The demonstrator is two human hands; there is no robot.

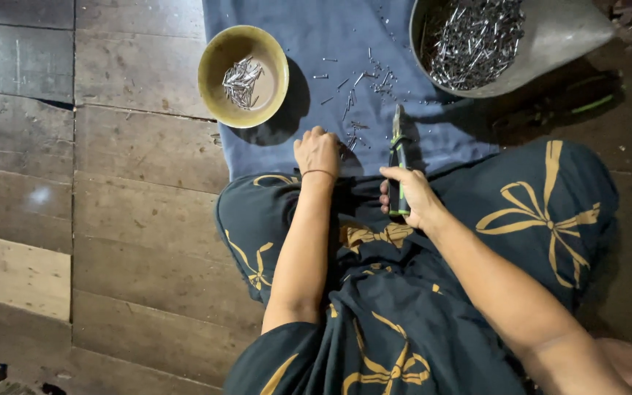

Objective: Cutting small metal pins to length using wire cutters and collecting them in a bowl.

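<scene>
My right hand [412,196] grips green-and-black pliers [398,157] by the handles, jaws pointing away from me over the blue cloth [316,44]. My left hand [317,152] rests on the cloth's near edge with fingers curled at a small scatter of loose metal pins [352,88]; whether it pinches one is hidden. A yellow bowl [217,51] to the upper left holds a small heap of pins. A large grey metal bowl [557,36] at the upper right is filled with many pins.
I sit on a dark wooden plank floor [111,219], legs covered by dark cloth with golden bow patterns [535,205]. A bare foot [627,362] shows at the lower right. Another dark tool with green handles [557,110] lies in shadow beside the grey bowl.
</scene>
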